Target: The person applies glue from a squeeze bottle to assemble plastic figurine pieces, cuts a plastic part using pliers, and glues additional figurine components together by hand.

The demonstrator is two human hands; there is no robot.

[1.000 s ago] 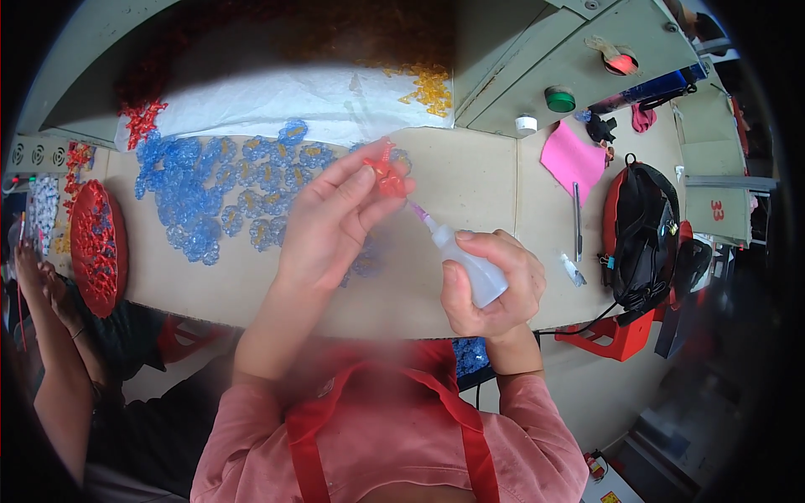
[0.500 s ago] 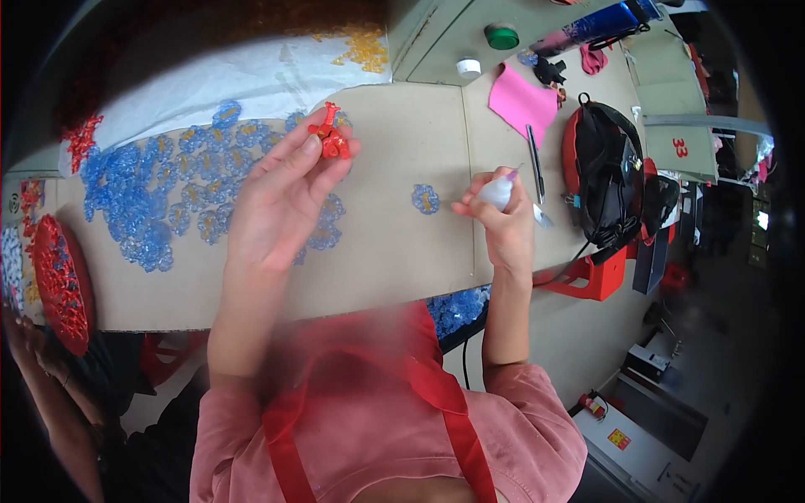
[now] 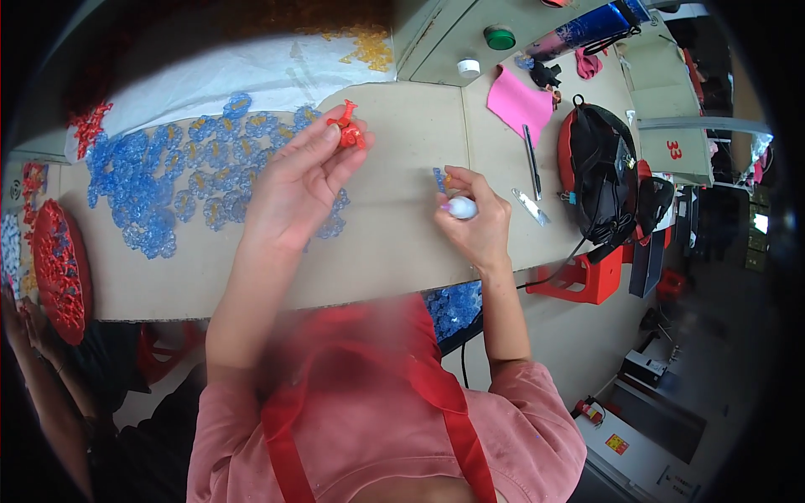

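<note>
My left hand is raised over the table, pinching a small red translucent plastic figure between thumb and fingers. In my right hand lies a small white squeeze bottle with a purple tip, tucked against the palm. The fingertips of that same hand also grip a blue translucent plastic piece with a yellow middle, seen nearly edge-on. To the left, many like blue scalloped pieces with yellow middles are spread in rows, beside a heap of plain blue ones.
A black pen, a metal blade and a pink cloth lie right of my right hand, near a black bag. A red round tray of red pieces stands at far left, near another person's arms.
My right hand has moved left and picked up the single blue piece from the table; the bottle has turned in its grasp. My left hand has shifted slightly right with the red figure.
</note>
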